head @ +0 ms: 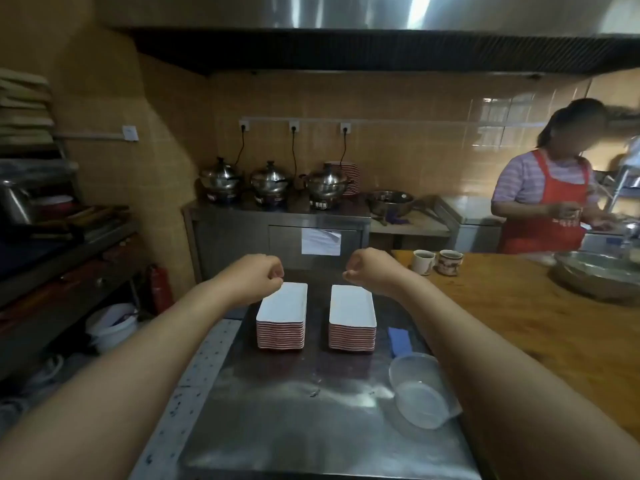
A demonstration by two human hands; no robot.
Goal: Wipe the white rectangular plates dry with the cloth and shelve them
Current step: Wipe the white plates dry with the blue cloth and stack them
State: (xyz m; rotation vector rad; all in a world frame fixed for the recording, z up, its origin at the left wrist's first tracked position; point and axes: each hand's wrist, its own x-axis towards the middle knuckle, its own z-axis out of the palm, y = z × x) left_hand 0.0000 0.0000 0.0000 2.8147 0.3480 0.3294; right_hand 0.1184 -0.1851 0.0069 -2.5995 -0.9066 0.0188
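Note:
Two stacks of white rectangular plates with red edges stand side by side on the steel table (298,410): the left stack (283,306) and the right stack (352,308). A folded blue cloth (400,341) lies just right of the right stack. My left hand (254,277) hovers over the far corner of the left stack with its fingers curled into a fist, holding nothing. My right hand (372,268) is a fist too, above the far end of the right stack, holding nothing.
A clear plastic tub (420,389) lies tipped on the table's right side. Two mugs (437,261) and a metal basin (595,273) sit on the wooden counter to the right. A person in a red apron (543,199) works at the back right. Shelving (65,237) runs along the left.

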